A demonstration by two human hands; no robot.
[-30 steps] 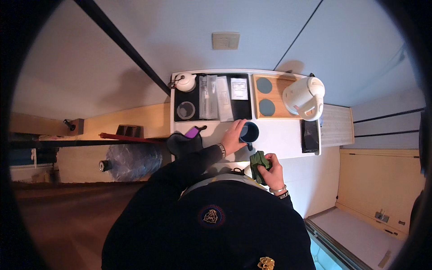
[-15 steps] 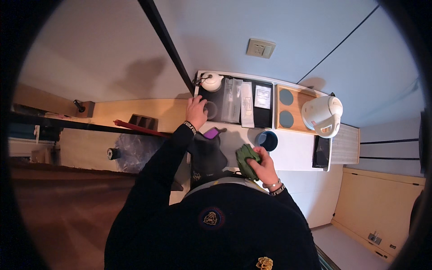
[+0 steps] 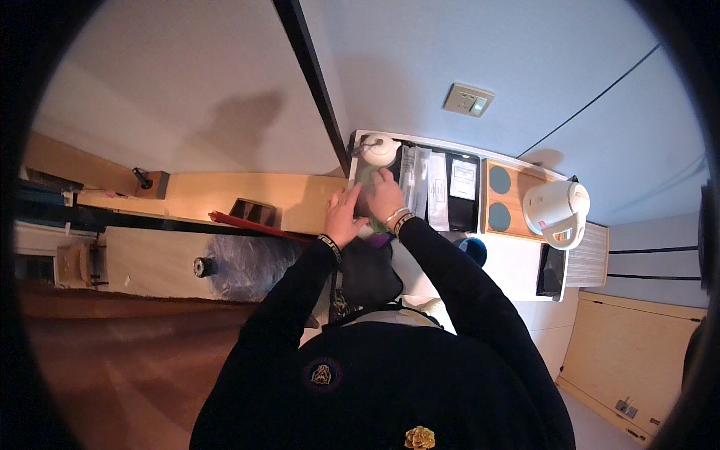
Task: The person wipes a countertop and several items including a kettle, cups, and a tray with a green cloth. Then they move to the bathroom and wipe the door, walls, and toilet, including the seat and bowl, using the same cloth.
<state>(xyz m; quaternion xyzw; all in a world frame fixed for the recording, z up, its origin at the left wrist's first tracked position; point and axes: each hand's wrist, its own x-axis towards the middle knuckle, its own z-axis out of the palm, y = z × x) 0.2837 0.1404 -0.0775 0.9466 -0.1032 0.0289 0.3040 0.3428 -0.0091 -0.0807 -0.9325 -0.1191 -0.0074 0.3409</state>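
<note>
Both hands are close together over the left end of the black tray (image 3: pixel 469 211), below a small white teapot (image 3: pixel 380 149). My right hand (image 3: pixel 385 196) is on a green cloth (image 3: pixel 373 225), which shows only in part beneath and between the hands and looks blurred. My left hand (image 3: pixel 343 217) lies beside it at the tray's left edge, its fingers stretched out and somewhat apart. Whatever is under the palms is hidden. Nearer to me, under the forearms, lies a black bag (image 3: pixel 367 274) with a bit of purple at its top.
Clear-wrapped packets (image 3: pixel 437 191) and a white sachet (image 3: pixel 463 178) lie in the tray. A white electric kettle (image 3: pixel 551 210) stands on a wooden board (image 3: pixel 498 180) to the right. A blue cup (image 3: pixel 472 251) sits by my right forearm. A dark flat object (image 3: pixel 552 270) lies near the right edge.
My right hand has moved left and away from me with the green cloth, from beside the blue cup to the tray's left end. My left hand has shifted slightly toward me.
</note>
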